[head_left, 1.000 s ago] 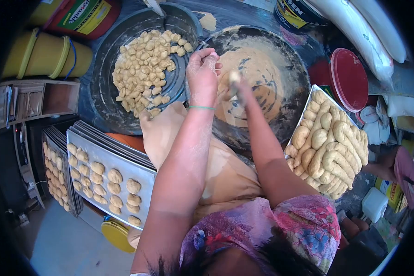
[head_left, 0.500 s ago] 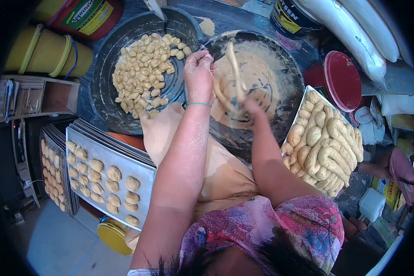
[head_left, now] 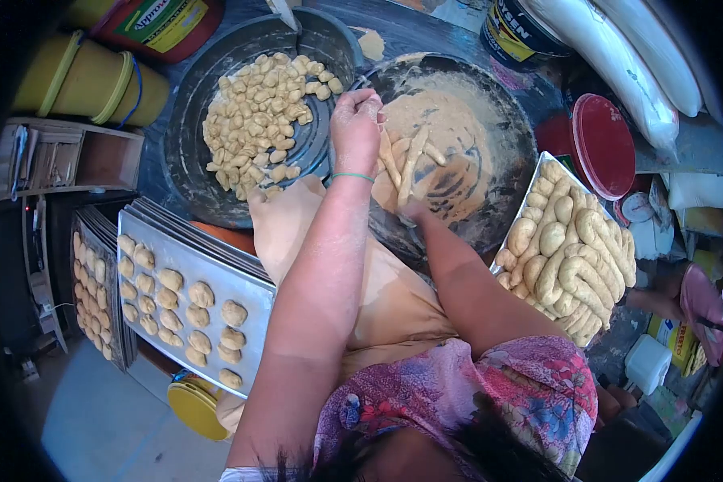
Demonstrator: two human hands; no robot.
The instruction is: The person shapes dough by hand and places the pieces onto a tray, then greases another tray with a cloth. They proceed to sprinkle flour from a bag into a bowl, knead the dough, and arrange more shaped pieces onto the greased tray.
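Note:
My left hand (head_left: 356, 132), dusted with flour, is curled closed above the meeting rims of two dark round pans. One strip of dough (head_left: 390, 161) runs from beside its fingers toward my right hand; the grip itself is mostly hidden. Low over the right pan (head_left: 506, 112), my right hand (head_left: 414, 210) is closed around a dough rope (head_left: 414, 157), which points away from me. Another short dough end (head_left: 435, 153) lies beside it on a layer of brownish flour (head_left: 458, 120). In the left pan (head_left: 186, 104) sit many small cut dough pieces (head_left: 253, 120).
A tray of thick dough rolls (head_left: 574, 265) stands at the right, near a red lidded bucket (head_left: 602, 149). At the left, stacked baking trays (head_left: 253, 309) carry rows of dough balls. Yellow buckets (head_left: 88, 84), a margarine tub (head_left: 161, 28) and white bags (head_left: 618, 68) surround the pans.
My right hand has moved down and left, toward me. The dough rope that was swinging up in a blur now lies lower over the flour. My left hand stays nearly in place.

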